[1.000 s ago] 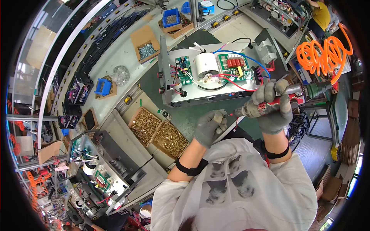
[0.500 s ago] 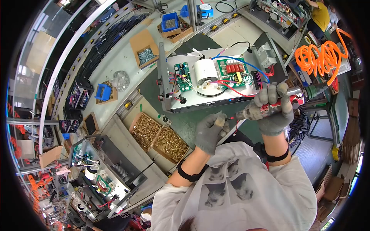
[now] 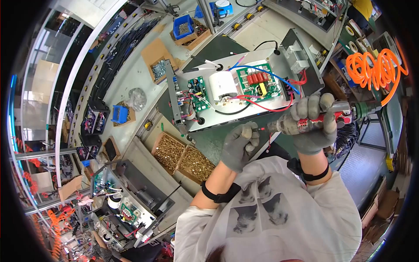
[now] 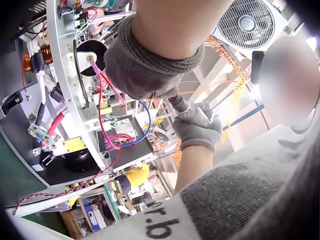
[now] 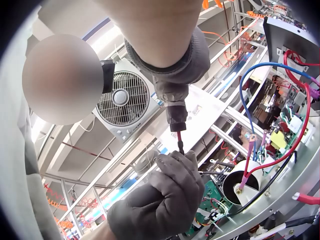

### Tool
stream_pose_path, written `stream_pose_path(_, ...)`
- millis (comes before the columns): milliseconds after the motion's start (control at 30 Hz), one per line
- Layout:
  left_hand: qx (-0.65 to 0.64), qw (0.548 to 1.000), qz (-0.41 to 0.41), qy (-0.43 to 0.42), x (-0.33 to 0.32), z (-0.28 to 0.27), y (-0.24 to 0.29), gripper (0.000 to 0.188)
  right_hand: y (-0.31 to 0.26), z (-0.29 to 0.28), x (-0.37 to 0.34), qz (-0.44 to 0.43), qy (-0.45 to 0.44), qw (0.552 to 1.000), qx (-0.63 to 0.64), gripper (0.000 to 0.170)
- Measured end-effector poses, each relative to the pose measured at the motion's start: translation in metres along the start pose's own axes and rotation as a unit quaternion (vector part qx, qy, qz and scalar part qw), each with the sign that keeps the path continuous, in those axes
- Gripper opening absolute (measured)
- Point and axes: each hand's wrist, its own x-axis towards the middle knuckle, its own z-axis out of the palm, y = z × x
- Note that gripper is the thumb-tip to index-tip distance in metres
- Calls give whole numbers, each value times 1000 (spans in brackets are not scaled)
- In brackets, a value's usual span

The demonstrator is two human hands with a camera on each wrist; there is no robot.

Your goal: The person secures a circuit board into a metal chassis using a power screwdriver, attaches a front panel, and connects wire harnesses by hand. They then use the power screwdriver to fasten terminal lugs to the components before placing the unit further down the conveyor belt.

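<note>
In the head view my gloved right hand (image 3: 313,124) grips a red and grey air screwdriver (image 3: 301,123), which lies nearly level and points left. My gloved left hand (image 3: 239,146) has its fingers curled at the tip of the driver bit (image 3: 262,129). The right wrist view shows the bit (image 5: 180,142) running down to the left fingertips (image 5: 172,162); I cannot tell whether a screw is pinched there. Beyond both hands lies an open metal chassis (image 3: 205,123) with a white cylinder (image 3: 222,85), green circuit boards (image 3: 261,81) and blue and red wires.
An orange coiled air hose (image 3: 371,70) leads to the driver. Boxes of brass-coloured fasteners (image 3: 195,162) lie left of my left hand. Farther back are a carton of silver screws (image 3: 159,70) and blue bins (image 3: 183,27). A second chassis (image 3: 144,192) stands at lower left.
The head view has shifted, so the chassis appears farther left. Both hands keep the same hold, with the bit tip still at the left fingers.
</note>
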Motion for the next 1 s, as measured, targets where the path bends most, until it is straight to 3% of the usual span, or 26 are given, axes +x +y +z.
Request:
stream_pose_path(167, 4, 1000, 5, -18, 11, 8, -1, 40, 0, -16, 6, -12, 2, 999, 37, 22)
stream_pose_path(267, -17, 999, 28, 31, 21, 13, -3, 37, -1, -18, 13, -13, 3, 1000, 28, 23)
stream_pose_path(333, -71, 996, 11, -47, 28, 5, -5, 38, -1, -21, 21, -8, -5, 999, 34, 23)
stream_pose_path(467, -67, 997, 18, -39, 37, 4, -7, 40, -1, -26, 30, 12, -18, 999, 30, 23)
stream_pose_path(667, -2, 997, 81, 4, 44, 15, -4, 41, 0, -27, 46, 39, -34, 998, 30, 21)
stream_pose_path(733, 143, 974, 161, 69, 40, 25, -4, 41, 0, -25, 49, 50, -27, 998, 3, 21)
stream_pose_path(767, 143, 974, 160, 70, 41, 24, -5, 41, 1, -25, 51, 52, -20, 998, 2, 20)
stream_pose_path(867, 104, 977, 185, 19, 48, 16, -9, 40, 3, -30, 54, 54, -5, 998, 28, 19)
stream_pose_path(933, 11, 988, 145, -56, 53, 8, -11, 45, 4, -32, 56, 55, 4, 997, 58, 19)
stream_pose_path(967, 11, 988, 145, -55, 55, 7, -10, 45, 4, -32, 56, 54, 17, 996, 65, 18)
stream_pose_path(1000, -31, 994, 88, -61, 56, 7, -5, 47, 3, -32, 57, 53, 31, 996, 71, 18)
